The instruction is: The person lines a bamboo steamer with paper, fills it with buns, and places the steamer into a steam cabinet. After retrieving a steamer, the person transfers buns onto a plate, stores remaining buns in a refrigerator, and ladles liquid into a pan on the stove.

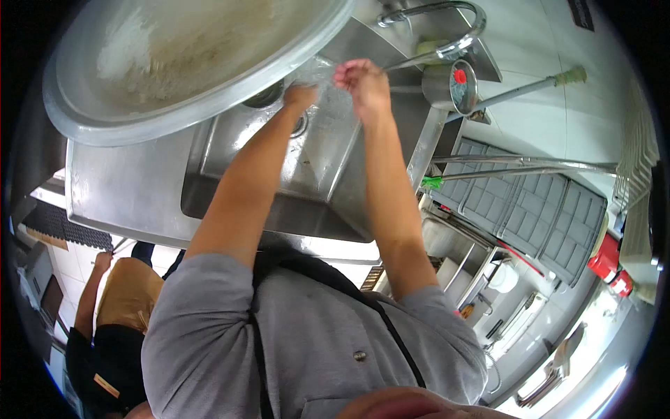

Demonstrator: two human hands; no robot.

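Both my hands are over a stainless steel sink (307, 164), close to a blurred splash of clear water. My left hand (301, 96) reaches low into the basin beside the drain; its fingers are smeared and mostly hidden. Slightly higher and to the right, my right hand (364, 82) has its fingers curled in, with nothing visible in them. It is near the end of a curved metal faucet (481, 24). A large pale basin (188, 129) with cloudy water and whitish residue stands at the upper left, its rim overhanging the sink.
A metal cup-like holder (440, 87) with a red item hangs at the sink's right edge. Long poles (516, 94) lean beyond it, near grey panels (530, 202) and a red fire extinguisher (607, 262). A co-worker in a black shirt (105, 359) and brown apron stands at left.
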